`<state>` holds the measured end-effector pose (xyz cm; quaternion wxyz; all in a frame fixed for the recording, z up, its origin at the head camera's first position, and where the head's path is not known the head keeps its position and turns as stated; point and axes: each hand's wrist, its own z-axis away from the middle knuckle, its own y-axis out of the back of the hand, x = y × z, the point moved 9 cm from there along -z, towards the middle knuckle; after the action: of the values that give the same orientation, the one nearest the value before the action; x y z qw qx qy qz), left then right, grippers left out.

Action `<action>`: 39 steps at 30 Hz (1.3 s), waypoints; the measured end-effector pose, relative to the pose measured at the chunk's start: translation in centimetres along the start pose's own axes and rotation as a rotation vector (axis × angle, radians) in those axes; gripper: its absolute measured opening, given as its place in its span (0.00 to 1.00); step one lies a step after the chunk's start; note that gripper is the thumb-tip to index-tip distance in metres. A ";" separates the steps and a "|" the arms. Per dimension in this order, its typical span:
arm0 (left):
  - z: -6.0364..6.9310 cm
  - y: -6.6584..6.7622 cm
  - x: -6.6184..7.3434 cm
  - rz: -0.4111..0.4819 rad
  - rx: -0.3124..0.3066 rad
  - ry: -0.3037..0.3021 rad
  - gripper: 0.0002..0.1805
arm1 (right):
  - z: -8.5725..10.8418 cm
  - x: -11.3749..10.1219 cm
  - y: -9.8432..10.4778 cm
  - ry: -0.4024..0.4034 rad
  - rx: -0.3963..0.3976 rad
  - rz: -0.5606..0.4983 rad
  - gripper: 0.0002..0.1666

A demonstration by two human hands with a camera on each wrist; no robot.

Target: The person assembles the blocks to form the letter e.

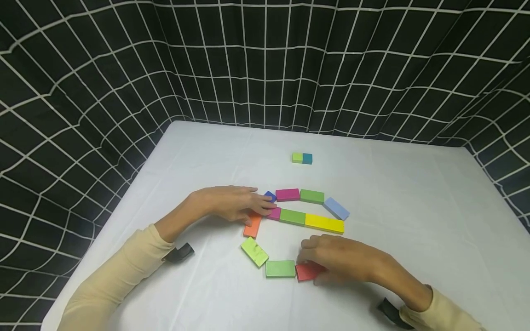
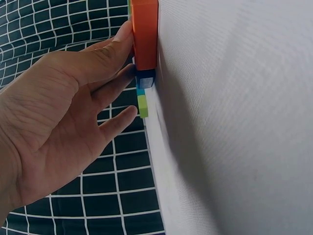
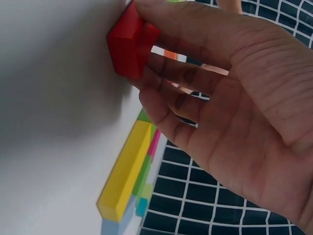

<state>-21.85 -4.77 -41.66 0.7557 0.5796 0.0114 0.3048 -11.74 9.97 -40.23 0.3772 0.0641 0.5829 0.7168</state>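
Note:
My right hand [image 1: 348, 258] grips a red block [image 1: 307, 271] between thumb and fingers, on the white table beside a green block [image 1: 280, 269]. The right wrist view shows the thumb on one side of the red block [image 3: 128, 41] and fingers on the other. My left hand [image 1: 232, 202] touches the blocks at the left of the layout, fingers extended. Its thumb lies on an orange block [image 1: 252, 226], and its fingertips reach a magenta block [image 1: 273, 213] and a blue block [image 1: 270, 196], which they partly cover. A lime block [image 1: 254, 252] lies below the orange one.
A row continues with a green block [image 1: 292, 217] and a long yellow block [image 1: 325, 224]. Above are a magenta block [image 1: 287, 195], a green block [image 1: 312, 196] and a light blue block [image 1: 337, 208]. Small lime [image 1: 297, 157] and teal [image 1: 307, 158] blocks lie farther back, before a gridded black cloth [image 1: 265, 59].

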 end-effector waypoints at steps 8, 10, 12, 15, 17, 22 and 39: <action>-0.2 0.0 -0.1 0.007 -0.008 0.009 0.32 | 0.1 0.0 -0.4 -0.024 -0.006 -0.041 0.23; -0.2 0.0 -0.1 0.008 -0.006 0.009 0.32 | 0.1 0.1 -0.4 -0.030 -0.009 -0.054 0.23; -0.1 0.0 -0.1 0.004 -0.007 0.005 0.32 | 0.1 0.1 -0.3 -0.032 -0.009 -0.057 0.23; -0.1 -0.1 -0.1 -0.003 -0.009 0.000 0.32 | 0.0 0.1 -0.3 -0.035 -0.009 -0.054 0.22; -0.1 -0.1 0.0 -0.008 -0.010 -0.002 0.31 | 0.0 0.1 -0.3 -0.040 -0.014 -0.054 0.22; -0.1 -0.1 0.0 -0.007 -0.009 -0.003 0.31 | -0.1 0.1 -0.4 -0.048 -0.027 -0.058 0.21; -0.1 -0.1 -0.2 0.005 -0.011 0.013 0.32 | -0.5 0.2 -0.1 -0.048 -0.038 -0.080 0.20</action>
<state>-21.97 -4.75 -41.84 0.7582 0.5734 0.0130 0.3102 -12.11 9.69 -40.50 0.4205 0.0509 0.5622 0.7102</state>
